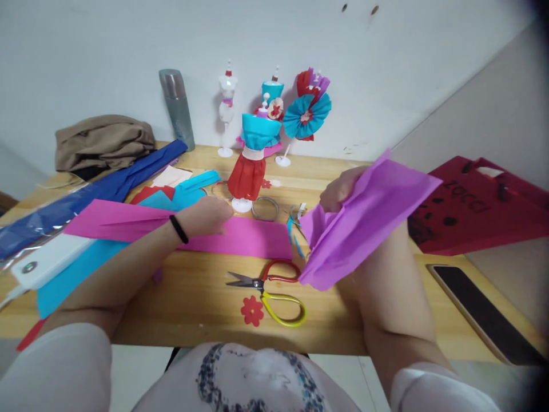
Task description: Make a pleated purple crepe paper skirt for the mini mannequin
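Observation:
My right hand is closed around a sheet of purple crepe paper, raised above the table and folded loosely over my forearm's near side. Above a long strip of pink crepe paper is my left hand, its fingers curled downward; what they hold, if anything, is hidden. Scissors with one red and one yellow handle lie with blades apart. Beside them is a red paper flower. A small mannequin in a blue top and red skirt stands just beyond my left hand.
Behind stand a bare white mannequin and others dressed in paper, one with a blue rosette. A bottle, brown cloth and blue paper are at left; a phone and red bag at right.

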A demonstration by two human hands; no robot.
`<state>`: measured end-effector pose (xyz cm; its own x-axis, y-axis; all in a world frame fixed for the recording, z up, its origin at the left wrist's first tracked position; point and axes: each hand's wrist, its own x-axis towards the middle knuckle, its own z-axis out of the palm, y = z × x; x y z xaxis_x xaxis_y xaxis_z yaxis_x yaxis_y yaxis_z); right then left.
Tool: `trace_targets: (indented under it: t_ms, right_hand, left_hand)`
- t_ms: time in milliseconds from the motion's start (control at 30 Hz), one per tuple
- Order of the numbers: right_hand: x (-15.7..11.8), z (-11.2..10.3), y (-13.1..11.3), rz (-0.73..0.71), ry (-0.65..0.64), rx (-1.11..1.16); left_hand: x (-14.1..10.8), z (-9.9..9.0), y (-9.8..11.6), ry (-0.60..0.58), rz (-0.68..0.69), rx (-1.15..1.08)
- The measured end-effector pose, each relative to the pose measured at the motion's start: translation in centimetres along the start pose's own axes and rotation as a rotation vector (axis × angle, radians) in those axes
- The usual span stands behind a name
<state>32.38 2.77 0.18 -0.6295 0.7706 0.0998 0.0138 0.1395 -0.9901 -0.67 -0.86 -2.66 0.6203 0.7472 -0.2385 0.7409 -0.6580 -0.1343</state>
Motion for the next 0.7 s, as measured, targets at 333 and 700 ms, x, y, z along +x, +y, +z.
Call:
trace_targets:
  t_ms: [333, 700]
  right_hand:
    - [1.7, 2.0, -0.1, -0.037, 0.202, -0.027]
    - [1.1, 3.0, -0.9, -0.054, 0.169, 0.041]
  left_hand:
    - [0.8, 1.5, 0.3, -0.006, 0.057, 0.004]
    - [-4.4, -5.3, -1.8, -0.029, -0.100, -0.090]
